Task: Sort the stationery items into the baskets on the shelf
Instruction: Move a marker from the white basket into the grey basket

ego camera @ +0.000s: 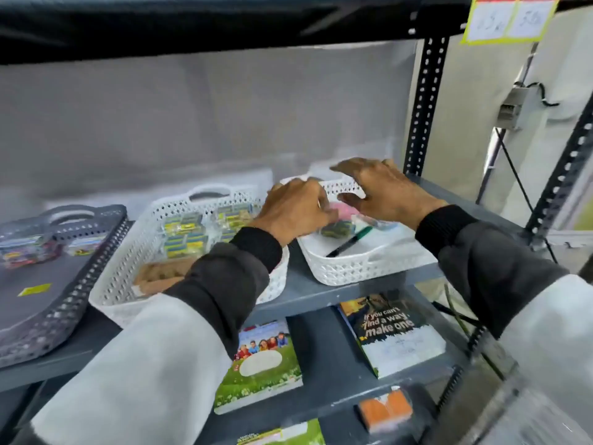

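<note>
Three baskets stand on the grey shelf. The right white basket holds a green pen, a green packet and a pink item. My left hand reaches over its left side with fingers curled at the packet; blur hides whether it grips it. My right hand hovers above the same basket, fingers spread and empty. The middle white basket holds several yellow-green packs and a brown item. The grey basket on the left holds colourful packets.
A black perforated upright stands just right of my right hand. The shelf below carries notebooks, a dark book and an orange pack. Another shelf board runs overhead. A yellow price tag hangs at top right.
</note>
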